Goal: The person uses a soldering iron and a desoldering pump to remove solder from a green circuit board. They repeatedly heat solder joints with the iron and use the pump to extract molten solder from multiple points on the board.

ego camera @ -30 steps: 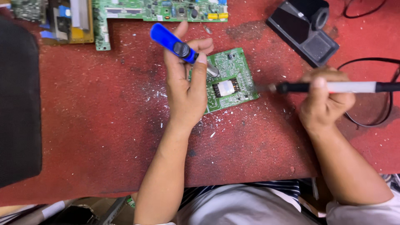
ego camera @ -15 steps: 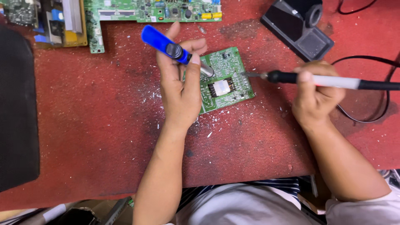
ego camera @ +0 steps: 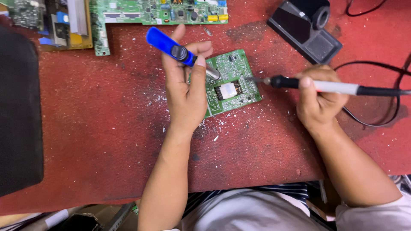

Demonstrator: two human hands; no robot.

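At ten o'clock lies a large green circuit board [ego camera: 158, 10]. The left hand [ego camera: 186, 92] is clamped around a blue desoldering pump [ego camera: 171, 47], its tip on the small green circuit board [ego camera: 231, 83] at centre. At three o'clock, the right hand [ego camera: 319, 100] grips a soldering iron [ego camera: 325, 85], tip touching that board's right edge.

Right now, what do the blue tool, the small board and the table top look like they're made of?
Blue tool: glossy plastic body, metal tip. Small board: green laminate, probably fibreglass, with soldered parts. Table top: matte red, grainy, worn; material unclear.
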